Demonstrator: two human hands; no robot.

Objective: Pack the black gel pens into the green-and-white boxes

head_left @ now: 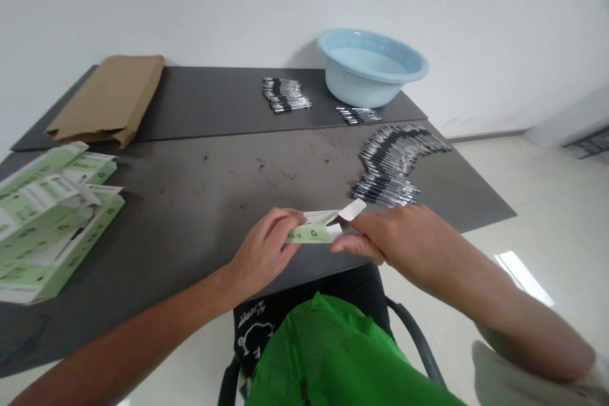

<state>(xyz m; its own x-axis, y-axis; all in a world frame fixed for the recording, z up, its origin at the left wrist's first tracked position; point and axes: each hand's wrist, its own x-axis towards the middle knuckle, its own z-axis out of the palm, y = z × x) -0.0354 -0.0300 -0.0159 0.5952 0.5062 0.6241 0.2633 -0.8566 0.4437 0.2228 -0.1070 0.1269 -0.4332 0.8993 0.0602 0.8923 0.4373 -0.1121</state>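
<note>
A small green and white pen box [311, 233] is held over the near edge of the table, its right end open with white flaps sticking out. My left hand [271, 238] is closed around the box's left part. At the open end, my right hand [390, 231] has its thumb and fingers on the flaps, pinching them. The inside of the box cannot be seen. Just beyond my right hand, many black-and-clear pens [392, 162] lie side by side in a curved row.
Green and white boxes [52, 222] are piled at the left. A brown paper bag [109, 98] lies behind them. At the back right stands a light blue basin [375, 70], with smaller groups of pens [285, 95] beside it. The grey table [204, 203] carries dark scuffs.
</note>
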